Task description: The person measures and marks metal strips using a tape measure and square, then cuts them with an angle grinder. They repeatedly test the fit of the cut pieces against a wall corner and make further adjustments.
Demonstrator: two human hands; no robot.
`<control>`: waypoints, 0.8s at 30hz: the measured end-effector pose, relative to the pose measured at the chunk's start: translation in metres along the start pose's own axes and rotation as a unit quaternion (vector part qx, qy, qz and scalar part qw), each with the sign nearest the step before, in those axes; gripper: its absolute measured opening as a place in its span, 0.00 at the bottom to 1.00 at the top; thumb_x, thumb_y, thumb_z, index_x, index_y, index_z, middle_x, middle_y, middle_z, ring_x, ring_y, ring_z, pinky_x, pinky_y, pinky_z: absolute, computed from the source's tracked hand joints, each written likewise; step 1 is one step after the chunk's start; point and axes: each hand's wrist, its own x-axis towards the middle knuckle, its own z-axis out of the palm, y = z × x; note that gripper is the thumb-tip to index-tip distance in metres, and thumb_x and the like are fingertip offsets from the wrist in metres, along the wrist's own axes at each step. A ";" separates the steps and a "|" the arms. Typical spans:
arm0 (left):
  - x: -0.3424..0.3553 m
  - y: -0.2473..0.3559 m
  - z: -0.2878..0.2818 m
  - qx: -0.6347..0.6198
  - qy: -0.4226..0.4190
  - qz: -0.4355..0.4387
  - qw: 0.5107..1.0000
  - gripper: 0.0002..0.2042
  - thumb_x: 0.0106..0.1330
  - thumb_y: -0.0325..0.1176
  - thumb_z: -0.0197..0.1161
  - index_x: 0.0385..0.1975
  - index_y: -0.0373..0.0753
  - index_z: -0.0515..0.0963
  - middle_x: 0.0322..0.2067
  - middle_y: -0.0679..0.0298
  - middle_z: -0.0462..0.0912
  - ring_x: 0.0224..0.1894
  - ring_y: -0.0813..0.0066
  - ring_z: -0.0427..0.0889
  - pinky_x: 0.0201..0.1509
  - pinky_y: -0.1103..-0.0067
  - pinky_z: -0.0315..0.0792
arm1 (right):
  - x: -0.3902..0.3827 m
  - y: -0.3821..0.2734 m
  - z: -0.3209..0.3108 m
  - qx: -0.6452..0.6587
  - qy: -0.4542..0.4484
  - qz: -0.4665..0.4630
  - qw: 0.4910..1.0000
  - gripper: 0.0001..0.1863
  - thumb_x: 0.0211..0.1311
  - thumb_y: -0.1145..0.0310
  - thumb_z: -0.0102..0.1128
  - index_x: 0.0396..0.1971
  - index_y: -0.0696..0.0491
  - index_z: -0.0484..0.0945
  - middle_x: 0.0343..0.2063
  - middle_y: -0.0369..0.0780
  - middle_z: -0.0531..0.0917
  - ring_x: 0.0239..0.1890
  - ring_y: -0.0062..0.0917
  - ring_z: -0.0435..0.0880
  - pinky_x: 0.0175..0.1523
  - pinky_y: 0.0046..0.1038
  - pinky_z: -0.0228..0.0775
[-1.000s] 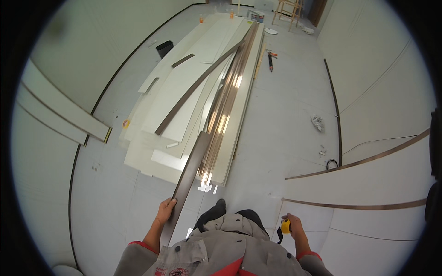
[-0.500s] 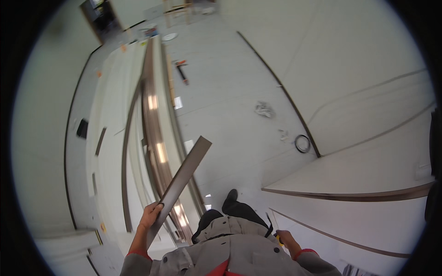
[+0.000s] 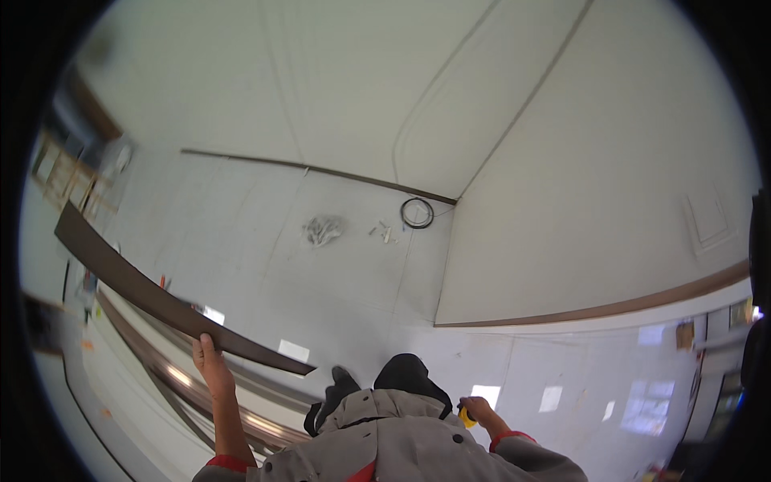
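Observation:
My left hand (image 3: 212,367) is closed on a length of brown skirting board (image 3: 157,299), thumb on top. The board is held in the air, running from the far left to just before my feet. At my right side, my right hand (image 3: 479,410) is closed around a small yellow tool (image 3: 465,417). Its kind is mostly hidden by the fingers. Below the left hand lie long brown metallic strips (image 3: 193,384) and pale boards, partly covered by the held piece and my forearm.
Brown skirting (image 3: 353,174) runs along the far wall to the corner. On the pale floor there lie a coil of black cable (image 3: 417,213), crumpled clear plastic (image 3: 323,230) and small scraps (image 3: 385,234). A wooden frame (image 3: 68,173) stands far left. Another wall edge with brown trim (image 3: 594,308) juts in from the right.
My view has swung to the right, so the corner and right wall are now central and the strip pile is at lower left. The held board now points left instead of ahead.

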 end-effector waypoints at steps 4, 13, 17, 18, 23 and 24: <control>0.105 -0.013 0.097 0.055 -0.182 -0.043 0.981 0.13 0.75 0.36 0.58 0.49 0.34 0.79 0.41 0.66 0.81 0.43 0.78 0.79 0.53 0.73 0.77 | -0.026 0.032 0.067 0.158 0.038 0.085 0.983 0.23 0.65 0.55 0.57 0.34 0.64 0.86 0.30 0.46 0.87 0.34 0.32 0.85 0.43 0.34 0.77; 0.194 -0.075 0.311 -0.030 -0.401 -0.217 0.889 0.09 0.75 0.27 0.55 0.49 0.37 0.78 0.46 0.61 0.84 0.51 0.66 0.85 0.60 0.63 0.79 | -0.008 -0.021 0.165 0.261 0.122 0.129 0.949 0.23 0.65 0.53 0.56 0.32 0.60 0.87 0.27 0.46 0.87 0.34 0.31 0.86 0.44 0.32 0.76; 0.210 -0.128 0.390 -0.056 -0.460 -0.338 0.819 0.09 0.75 0.25 0.55 0.50 0.39 0.78 0.47 0.58 0.85 0.51 0.62 0.85 0.63 0.59 0.77 | 0.000 -0.087 0.163 0.300 0.166 0.124 0.931 0.22 0.66 0.54 0.54 0.34 0.59 0.87 0.30 0.48 0.88 0.36 0.36 0.87 0.46 0.33 0.76; 0.216 -0.148 0.416 -0.058 -0.466 -0.373 0.800 0.10 0.74 0.24 0.56 0.52 0.39 0.77 0.49 0.59 0.84 0.54 0.62 0.83 0.65 0.58 0.76 | 0.009 -0.101 0.163 0.302 0.174 0.132 0.928 0.22 0.66 0.54 0.54 0.34 0.59 0.87 0.31 0.48 0.88 0.36 0.36 0.87 0.46 0.33 0.76; 0.222 -0.238 0.510 0.040 -0.513 -0.452 0.729 0.11 0.73 0.24 0.56 0.53 0.37 0.75 0.51 0.59 0.82 0.57 0.62 0.81 0.67 0.59 0.75 | 0.056 -0.131 0.180 0.344 0.205 0.161 0.902 0.21 0.67 0.56 0.54 0.34 0.60 0.87 0.27 0.43 0.85 0.31 0.29 0.84 0.41 0.32 0.75; 0.220 -0.265 0.527 0.058 -0.517 -0.467 0.715 0.11 0.73 0.23 0.55 0.52 0.37 0.75 0.51 0.60 0.82 0.57 0.62 0.81 0.67 0.59 0.74 | 0.071 -0.138 0.188 0.359 0.198 0.200 0.890 0.21 0.68 0.56 0.53 0.35 0.59 0.87 0.27 0.43 0.86 0.31 0.30 0.84 0.41 0.32 0.76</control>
